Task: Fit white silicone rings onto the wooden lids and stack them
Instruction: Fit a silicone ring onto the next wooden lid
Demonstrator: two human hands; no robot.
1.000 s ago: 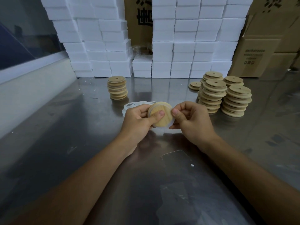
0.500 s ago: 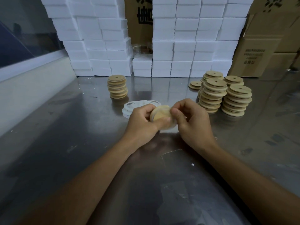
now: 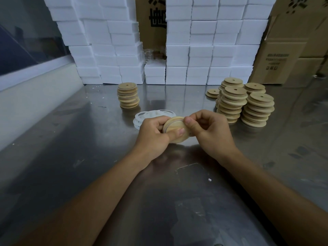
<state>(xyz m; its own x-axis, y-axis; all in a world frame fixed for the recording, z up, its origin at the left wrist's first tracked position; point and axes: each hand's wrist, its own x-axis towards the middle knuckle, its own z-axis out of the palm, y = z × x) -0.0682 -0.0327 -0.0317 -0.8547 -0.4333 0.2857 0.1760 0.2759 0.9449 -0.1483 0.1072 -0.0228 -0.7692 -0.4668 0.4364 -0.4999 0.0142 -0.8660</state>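
Two bare forearms reach forward over a steel table (image 3: 88, 174), and the hands meet above its middle around one wooden lid (image 3: 174, 130). The left hand (image 3: 152, 135) grips the lid from the left, its thumb pressed flat across the near face and its fingers curled behind. The right hand (image 3: 211, 132) is at the lid's right edge, with its thumb pinching the rim at the upper right and its other fingers curled; what they hold behind the lid cannot be seen. The lid is tilted, its broad face toward the camera, so the rim that takes the ring lies directly under the right thumb. Just beyond the left hand lies a loose pile of white silicone rings (image 3: 152, 115). Farther back on the left stands a short stack of lids (image 3: 128, 95), probably the finished ones. On the right, several taller stacks (image 3: 243, 103) wait.
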